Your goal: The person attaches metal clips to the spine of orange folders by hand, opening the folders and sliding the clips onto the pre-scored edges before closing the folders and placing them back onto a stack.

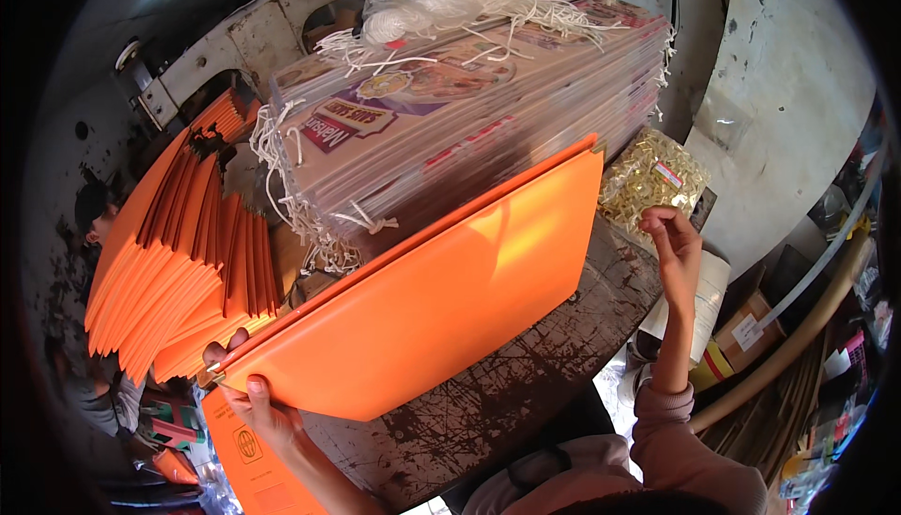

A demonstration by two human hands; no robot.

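The orange folder (pixel 422 299) has one end between the left fingers (pixel 260 397).

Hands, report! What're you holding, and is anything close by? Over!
Left hand gripping orange folder at left end. Right hand raised near bag of gold-coloured pieces; whether holding anything, unclear. Corded stack behind folder.

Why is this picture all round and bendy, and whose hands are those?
There's no robot here! A person wears a wide, round-seeing camera on their head. It looks down, so we see their own bare hands, and straight edges bend near the rim.

The left hand grips a corner of an orange folder. The right hand is raised near a bag of gold bits; I can't tell if it pinches something tiny.

Under the folder is a dark, scratched table. Behind it is a big stack with white cords. More folders fan out at left.
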